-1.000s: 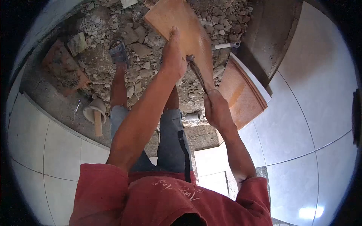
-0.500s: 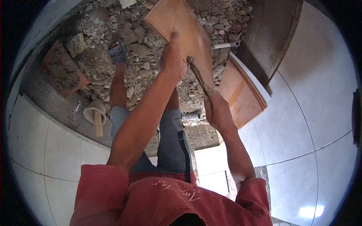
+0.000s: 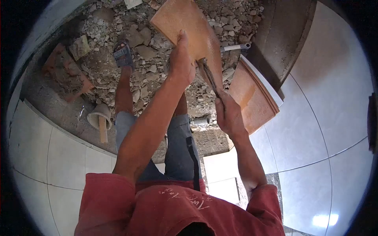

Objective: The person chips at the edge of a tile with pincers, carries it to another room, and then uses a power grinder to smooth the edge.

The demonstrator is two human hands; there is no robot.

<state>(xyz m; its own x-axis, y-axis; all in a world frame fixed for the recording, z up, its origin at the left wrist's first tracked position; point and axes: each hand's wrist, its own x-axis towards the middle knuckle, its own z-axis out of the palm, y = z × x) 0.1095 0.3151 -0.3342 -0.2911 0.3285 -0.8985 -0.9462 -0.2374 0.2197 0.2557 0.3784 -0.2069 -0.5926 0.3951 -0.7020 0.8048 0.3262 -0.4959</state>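
Note:
My left hand (image 3: 182, 65) is closed on the edge of a brownish-orange tile (image 3: 187, 23), its thumb lying on the tile's face. The tile is held up over the rubble and has an uneven, curved outline. My right hand (image 3: 230, 114) grips a pair of dark metal pincers (image 3: 212, 82) by the handles. Their head sits right at the tile's lower edge, just right of my left hand. How far the jaws are apart is too small to make out.
Broken rubble (image 3: 143, 74) covers the ground around my sandalled foot (image 3: 123, 55). More orange tiles (image 3: 250, 98) stand stacked at the right, near a white pipe (image 3: 235, 47). A bucket (image 3: 98, 118) with a wooden stick is at the left. Pale floor tiles (image 3: 303, 118) lie on the right.
My right hand and the pincers have shifted slightly right, and the pincers' head is turned a little at the tile edge. My left hand and the tile stay nearly in place.

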